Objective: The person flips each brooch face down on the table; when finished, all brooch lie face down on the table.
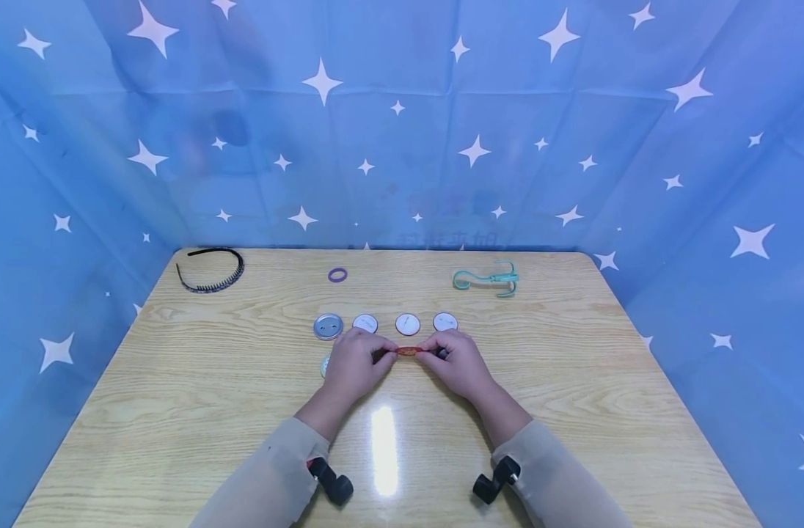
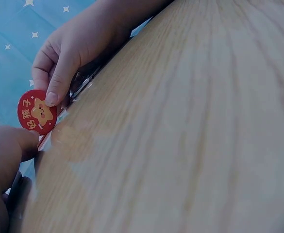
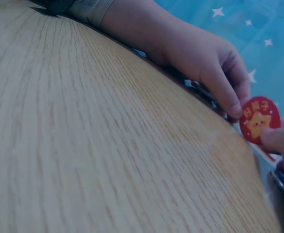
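Note:
A red round button badge with a smiling yellow star and yellow characters is held near the middle of the table. My left hand pinches its left edge between thumb and fingers, and my right hand pinches the right edge. In the left wrist view the printed face of the badge stands tilted up. Just beyond the hands lies a row of pin-back badges: a grey one and white-backed ones. Another badge is mostly hidden by my left hand.
A black toothed headband lies at the table's back left. Nearer the centre is a purple hair tie, and a teal hook-shaped item lies at back right. A blue star-patterned curtain stands behind the table.

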`<state>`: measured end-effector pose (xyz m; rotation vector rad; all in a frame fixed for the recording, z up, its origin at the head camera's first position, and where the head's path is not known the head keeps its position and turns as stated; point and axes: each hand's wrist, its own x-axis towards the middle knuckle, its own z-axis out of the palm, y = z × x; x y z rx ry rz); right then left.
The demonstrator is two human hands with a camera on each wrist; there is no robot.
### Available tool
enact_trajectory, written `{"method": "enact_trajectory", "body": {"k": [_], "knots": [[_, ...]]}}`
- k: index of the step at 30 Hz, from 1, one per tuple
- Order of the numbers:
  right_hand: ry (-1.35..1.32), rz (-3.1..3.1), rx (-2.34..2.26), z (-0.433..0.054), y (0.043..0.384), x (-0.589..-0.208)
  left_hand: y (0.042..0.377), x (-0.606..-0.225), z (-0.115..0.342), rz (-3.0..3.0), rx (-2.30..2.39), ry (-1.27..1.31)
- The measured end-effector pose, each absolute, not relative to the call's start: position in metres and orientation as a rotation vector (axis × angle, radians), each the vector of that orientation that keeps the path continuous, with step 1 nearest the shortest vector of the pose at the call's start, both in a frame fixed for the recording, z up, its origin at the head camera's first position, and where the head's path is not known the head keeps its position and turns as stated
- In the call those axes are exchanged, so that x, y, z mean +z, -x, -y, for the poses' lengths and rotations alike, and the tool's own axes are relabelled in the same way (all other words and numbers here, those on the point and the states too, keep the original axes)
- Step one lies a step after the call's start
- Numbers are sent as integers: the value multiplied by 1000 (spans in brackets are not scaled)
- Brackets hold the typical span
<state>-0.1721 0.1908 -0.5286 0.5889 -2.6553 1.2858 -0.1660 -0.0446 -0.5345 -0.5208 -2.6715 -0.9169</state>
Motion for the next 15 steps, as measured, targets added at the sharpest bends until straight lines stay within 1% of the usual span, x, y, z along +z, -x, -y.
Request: {"method": "enact_trajectory", "body": {"k": [15], "knots": [[-641,2589,1246,-191,174,-534,163,-531,45,2692,-942,505]]}}
